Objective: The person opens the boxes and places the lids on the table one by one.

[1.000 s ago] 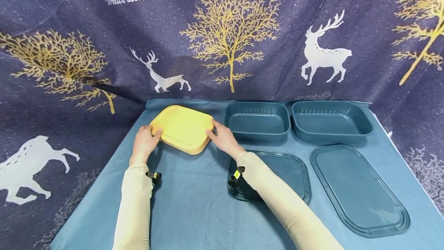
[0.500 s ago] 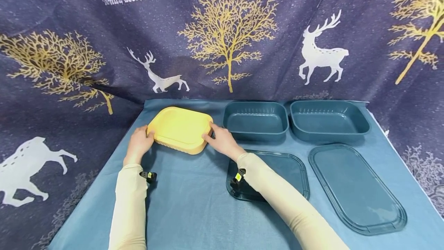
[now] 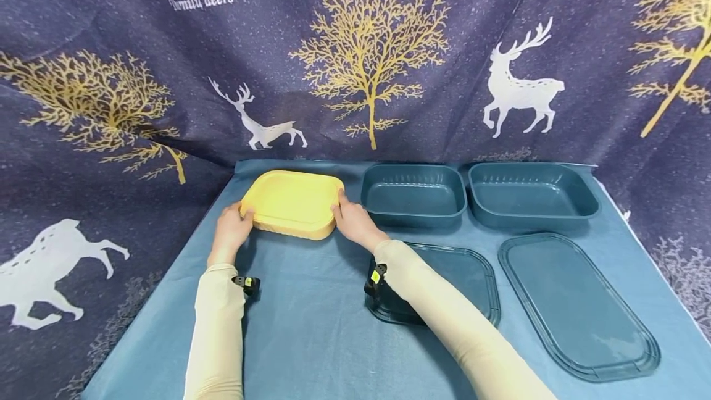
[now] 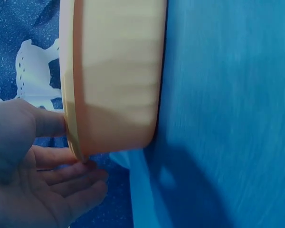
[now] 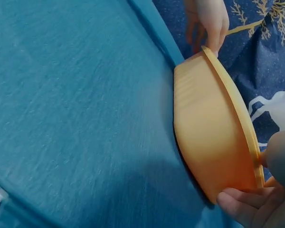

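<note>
A yellow rectangular food container (image 3: pixel 294 202) with a flat yellow lid rests upright on the blue cloth at the back left. My left hand (image 3: pixel 230 227) holds its left end. In the left wrist view, the thumb of that hand (image 4: pixel 38 166) lies on the lid's rim and the fingers reach under the rim. At the right end, my right hand (image 3: pixel 355 221) grips the rim. The right wrist view has the fingers of this hand (image 5: pixel 256 204) against the container's side wall (image 5: pixel 209 128), with the thumb over the rim.
Two teal open containers, one in the middle (image 3: pixel 413 196) and one at the right (image 3: pixel 533 193), stand along the back. In front lie two teal lids; my right forearm passes over the nearer lid (image 3: pixel 455 276), and the other lid (image 3: pixel 577 307) is farther right. A patterned curtain (image 3: pixel 433 79) hangs behind.
The yellow container has turned slightly, its right end swinging backward, so it sits straighter along the back edge. Both hands have stayed at its ends. The teal pieces have not moved.
</note>
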`<action>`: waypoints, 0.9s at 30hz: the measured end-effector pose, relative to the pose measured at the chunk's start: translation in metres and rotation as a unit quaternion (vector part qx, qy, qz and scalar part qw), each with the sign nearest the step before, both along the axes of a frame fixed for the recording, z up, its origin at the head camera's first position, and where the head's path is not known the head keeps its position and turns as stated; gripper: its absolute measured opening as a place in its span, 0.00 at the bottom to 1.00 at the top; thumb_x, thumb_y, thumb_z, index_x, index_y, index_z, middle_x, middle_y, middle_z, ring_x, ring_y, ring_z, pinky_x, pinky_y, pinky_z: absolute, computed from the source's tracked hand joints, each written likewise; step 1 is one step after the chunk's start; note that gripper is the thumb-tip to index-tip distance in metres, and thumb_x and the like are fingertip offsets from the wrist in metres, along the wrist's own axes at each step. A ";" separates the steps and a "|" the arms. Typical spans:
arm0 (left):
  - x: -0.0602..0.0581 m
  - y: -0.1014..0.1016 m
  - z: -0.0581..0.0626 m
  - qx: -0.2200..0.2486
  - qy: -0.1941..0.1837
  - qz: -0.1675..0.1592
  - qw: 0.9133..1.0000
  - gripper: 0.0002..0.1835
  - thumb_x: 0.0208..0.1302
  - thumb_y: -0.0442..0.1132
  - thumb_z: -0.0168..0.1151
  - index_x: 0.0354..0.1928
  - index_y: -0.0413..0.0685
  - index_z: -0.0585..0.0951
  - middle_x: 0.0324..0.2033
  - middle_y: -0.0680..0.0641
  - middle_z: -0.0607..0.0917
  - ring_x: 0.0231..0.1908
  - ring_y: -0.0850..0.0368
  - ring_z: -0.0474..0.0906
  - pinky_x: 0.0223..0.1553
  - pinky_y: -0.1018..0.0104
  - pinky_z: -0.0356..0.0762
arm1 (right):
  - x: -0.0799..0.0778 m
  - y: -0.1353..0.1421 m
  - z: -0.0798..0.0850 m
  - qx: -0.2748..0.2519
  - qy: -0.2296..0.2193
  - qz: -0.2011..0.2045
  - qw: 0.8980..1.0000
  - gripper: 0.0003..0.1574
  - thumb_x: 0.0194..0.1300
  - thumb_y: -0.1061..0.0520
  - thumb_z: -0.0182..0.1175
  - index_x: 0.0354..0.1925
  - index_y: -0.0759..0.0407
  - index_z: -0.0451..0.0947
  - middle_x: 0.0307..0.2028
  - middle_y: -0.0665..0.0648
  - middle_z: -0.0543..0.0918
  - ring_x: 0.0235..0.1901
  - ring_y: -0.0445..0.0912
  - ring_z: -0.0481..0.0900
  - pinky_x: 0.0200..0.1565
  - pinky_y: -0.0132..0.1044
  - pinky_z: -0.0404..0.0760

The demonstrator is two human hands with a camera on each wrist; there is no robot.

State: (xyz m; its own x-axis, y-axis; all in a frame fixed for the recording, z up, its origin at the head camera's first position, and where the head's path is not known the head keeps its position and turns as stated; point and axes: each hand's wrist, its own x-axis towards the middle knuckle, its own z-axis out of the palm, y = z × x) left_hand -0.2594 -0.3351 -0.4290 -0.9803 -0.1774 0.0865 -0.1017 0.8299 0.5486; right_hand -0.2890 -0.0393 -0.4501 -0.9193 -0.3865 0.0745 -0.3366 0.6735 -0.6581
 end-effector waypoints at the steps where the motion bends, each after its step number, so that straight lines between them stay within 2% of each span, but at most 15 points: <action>1: 0.000 0.002 -0.001 0.005 0.003 0.003 1.000 0.31 0.78 0.41 0.46 0.70 0.20 0.60 0.63 0.20 0.66 0.64 0.23 0.62 0.67 0.36 0.60 | -0.001 -0.001 0.000 0.004 0.004 -0.003 1.000 0.38 0.84 0.49 0.38 0.78 0.69 0.45 0.28 0.60 0.77 0.21 0.48 0.74 0.31 0.41 0.75; 4: -0.002 0.009 -0.004 0.016 0.014 0.013 1.000 0.31 0.78 0.40 0.46 0.69 0.18 0.61 0.63 0.19 0.66 0.64 0.23 0.62 0.67 0.36 0.60 | -0.003 -0.003 -0.003 0.005 0.009 -0.019 1.000 0.36 0.84 0.51 0.36 0.79 0.69 0.43 0.35 0.65 0.80 0.24 0.50 0.76 0.36 0.43 0.78; 6: -0.001 0.012 -0.006 0.022 0.024 0.020 0.999 0.30 0.77 0.40 0.48 0.68 0.18 0.62 0.63 0.19 0.66 0.64 0.23 0.62 0.67 0.37 0.59 | -0.004 -0.003 -0.005 0.001 0.009 -0.024 1.000 0.36 0.84 0.51 0.35 0.79 0.68 0.42 0.35 0.64 0.80 0.24 0.50 0.77 0.37 0.44 0.78; 7: -0.001 0.013 -0.006 0.023 0.028 0.024 0.999 0.30 0.77 0.39 0.48 0.68 0.18 0.62 0.62 0.19 0.67 0.64 0.23 0.63 0.67 0.37 0.60 | -0.005 -0.004 -0.006 0.000 0.010 -0.026 1.000 0.36 0.84 0.51 0.35 0.79 0.67 0.42 0.37 0.65 0.81 0.26 0.50 0.78 0.38 0.44 0.79; 9: -0.001 0.013 -0.007 0.027 0.030 0.029 0.999 0.30 0.77 0.39 0.49 0.68 0.18 0.62 0.62 0.19 0.67 0.64 0.24 0.62 0.67 0.37 0.59 | -0.006 -0.005 -0.007 -0.005 0.009 -0.026 1.000 0.36 0.84 0.51 0.34 0.79 0.66 0.41 0.34 0.63 0.80 0.28 0.51 0.80 0.39 0.45 0.80; 11: -0.002 0.012 -0.005 0.028 0.031 0.033 0.999 0.30 0.77 0.39 0.49 0.68 0.18 0.62 0.62 0.19 0.67 0.64 0.24 0.62 0.67 0.37 0.59 | -0.007 -0.007 -0.007 -0.014 0.012 -0.026 0.999 0.36 0.84 0.51 0.34 0.79 0.67 0.41 0.35 0.64 0.81 0.32 0.53 0.82 0.41 0.46 0.80; 16: -0.009 0.011 -0.004 0.032 0.034 0.036 0.998 0.31 0.77 0.41 0.49 0.69 0.20 0.62 0.63 0.19 0.67 0.64 0.23 0.62 0.67 0.37 0.60 | -0.014 -0.008 -0.003 -0.030 -0.006 -0.039 0.999 0.36 0.84 0.52 0.34 0.79 0.66 0.41 0.47 0.70 0.83 0.41 0.55 0.84 0.46 0.48 0.81; 19: -0.012 0.013 -0.006 0.037 0.035 0.036 0.998 0.31 0.77 0.41 0.49 0.69 0.20 0.62 0.63 0.20 0.67 0.64 0.24 0.63 0.66 0.37 0.61 | -0.017 -0.009 -0.001 -0.036 -0.029 -0.046 0.998 0.37 0.84 0.51 0.34 0.79 0.67 0.39 0.43 0.68 0.84 0.37 0.53 0.83 0.42 0.44 0.81; 23: -0.010 0.015 -0.008 0.038 0.037 0.037 0.998 0.31 0.78 0.41 0.49 0.69 0.20 0.62 0.63 0.20 0.67 0.64 0.24 0.63 0.67 0.38 0.61 | -0.019 -0.011 -0.002 -0.046 -0.051 -0.046 0.997 0.37 0.84 0.52 0.32 0.79 0.67 0.36 0.28 0.61 0.80 0.25 0.51 0.77 0.32 0.40 0.76; 25: -0.010 0.015 -0.008 0.037 0.038 0.036 0.998 0.31 0.78 0.41 0.49 0.69 0.19 0.62 0.63 0.20 0.67 0.65 0.24 0.62 0.67 0.38 0.61 | -0.020 -0.012 -0.002 -0.049 -0.054 -0.046 0.996 0.37 0.84 0.52 0.32 0.79 0.67 0.35 0.28 0.62 0.80 0.25 0.52 0.77 0.32 0.40 0.76; 27: -0.010 0.014 -0.008 0.038 0.041 0.036 0.998 0.31 0.78 0.42 0.49 0.70 0.20 0.61 0.64 0.20 0.66 0.65 0.25 0.62 0.67 0.38 0.60 | -0.020 -0.012 -0.001 -0.053 -0.051 -0.046 0.996 0.37 0.84 0.53 0.31 0.79 0.67 0.35 0.38 0.66 0.83 0.32 0.54 0.82 0.37 0.42 0.79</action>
State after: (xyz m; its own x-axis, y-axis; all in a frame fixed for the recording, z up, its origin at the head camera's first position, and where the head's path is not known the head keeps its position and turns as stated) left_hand -0.2696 -0.3211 -0.4365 -0.9549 -0.2567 0.1492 -0.1127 0.7781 0.6179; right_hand -0.3087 -0.0510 -0.4512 -0.9550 -0.2961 0.0150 -0.2051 0.6233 -0.7546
